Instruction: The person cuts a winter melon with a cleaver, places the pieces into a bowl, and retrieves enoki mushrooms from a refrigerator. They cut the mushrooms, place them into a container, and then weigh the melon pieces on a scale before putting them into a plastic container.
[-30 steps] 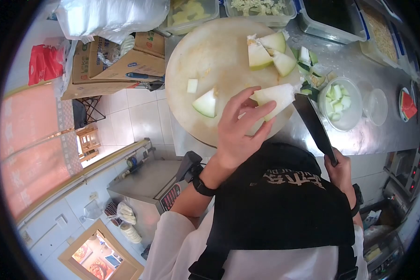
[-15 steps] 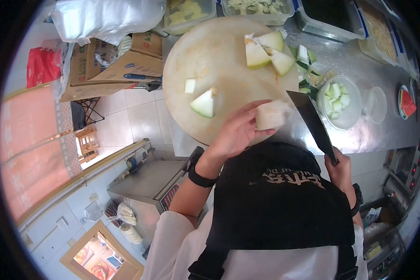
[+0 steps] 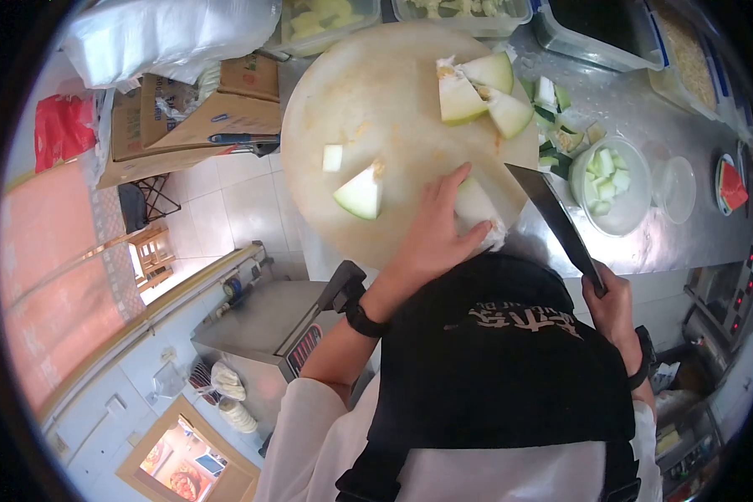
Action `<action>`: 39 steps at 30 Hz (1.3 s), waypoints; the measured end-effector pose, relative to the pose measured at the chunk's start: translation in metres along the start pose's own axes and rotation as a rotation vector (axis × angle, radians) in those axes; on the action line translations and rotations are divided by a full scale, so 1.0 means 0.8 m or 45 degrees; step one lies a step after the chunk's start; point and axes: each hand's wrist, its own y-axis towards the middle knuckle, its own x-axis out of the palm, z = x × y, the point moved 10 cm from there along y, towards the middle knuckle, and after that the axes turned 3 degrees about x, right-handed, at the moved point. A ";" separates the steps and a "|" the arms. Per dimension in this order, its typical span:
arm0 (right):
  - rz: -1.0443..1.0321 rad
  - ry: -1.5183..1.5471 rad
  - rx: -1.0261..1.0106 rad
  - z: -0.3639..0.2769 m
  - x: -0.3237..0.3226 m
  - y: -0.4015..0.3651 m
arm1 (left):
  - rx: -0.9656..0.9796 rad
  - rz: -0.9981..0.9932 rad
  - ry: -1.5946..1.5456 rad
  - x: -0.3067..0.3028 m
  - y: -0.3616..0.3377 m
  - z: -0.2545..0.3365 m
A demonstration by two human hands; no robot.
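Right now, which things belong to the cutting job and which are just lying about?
In use:
left hand holding melon wedge
right hand gripping cleaver
cutting board
bowl of melon cubes

Lying about:
cardboard boxes
red bag
watermelon slice
plastic lid

Melon piece [image 3: 480,204] partly under left hand [image 3: 433,236]

- Floor [image 3: 226,209]: pale square tiles, evenly lit.
- Counter [image 3: 669,243]: stainless steel, reflective.
- Cardboard boxes [image 3: 184,109]: stacked beside the counter.
- Wooden stool [image 3: 152,251]: on the floor.
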 end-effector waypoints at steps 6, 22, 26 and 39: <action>-0.045 -0.123 -0.062 -0.036 -0.008 0.014 | -0.018 0.436 -0.106 -0.033 -0.009 -0.022; -0.273 -0.359 -0.325 -0.088 -0.022 0.023 | 0.841 0.288 0.307 -0.028 -0.026 0.050; -0.365 -0.433 -0.316 -0.093 -0.018 0.013 | 0.889 0.222 0.285 -0.019 -0.026 0.038; -0.401 -0.451 -0.316 -0.095 -0.022 0.009 | 0.941 0.299 0.202 -0.018 -0.029 0.024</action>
